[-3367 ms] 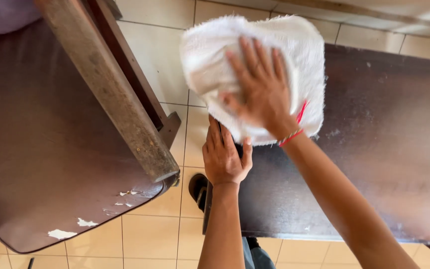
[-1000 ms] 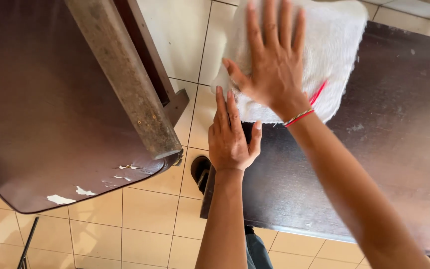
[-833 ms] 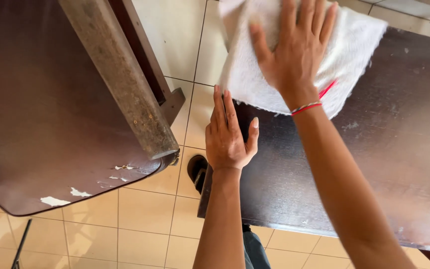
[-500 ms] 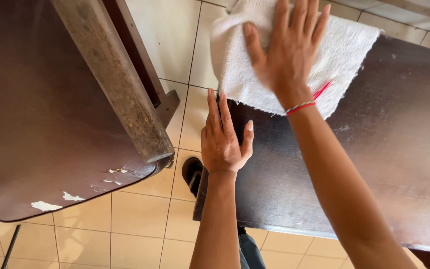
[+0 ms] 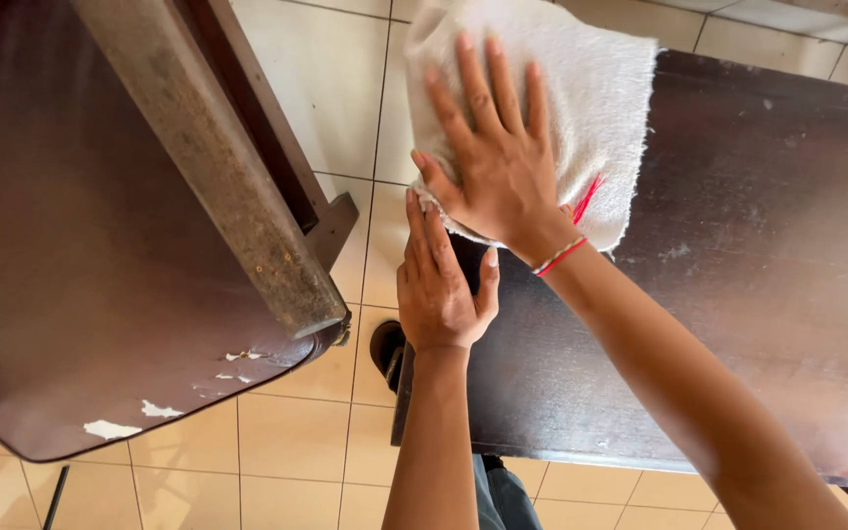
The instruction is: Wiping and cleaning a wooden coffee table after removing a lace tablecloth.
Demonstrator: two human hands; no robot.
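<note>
We press our right hand (image 5: 495, 167) flat on a white, fluffy terry cloth (image 5: 581, 93), fingers spread apart and stretched out, the palm bearing down rather than gripping. The cloth lies at the far left corner of a dark brown wooden table with a worn, dusty top (image 5: 738, 294); its left side hangs past the table's left edge over the floor. A thin red thread runs out from under the cloth's near edge beside our wrist, where we wear a red and white string bracelet (image 5: 558, 256).

Our left hand (image 5: 439, 285) lies flat on the table's left edge, just nearer to us than the cloth, fingers held together and straight, thumb out to the side; it clasps nothing, and its fingertips touch the cloth's near hem under our right thumb.

To the left, well apart from the table, stands a dark brown chair seat with chipped white patches along its rim (image 5: 71, 294), crossed by a grey, weathered wooden bar (image 5: 218, 186). Beige floor tiles (image 5: 291, 442) show between the two.
</note>
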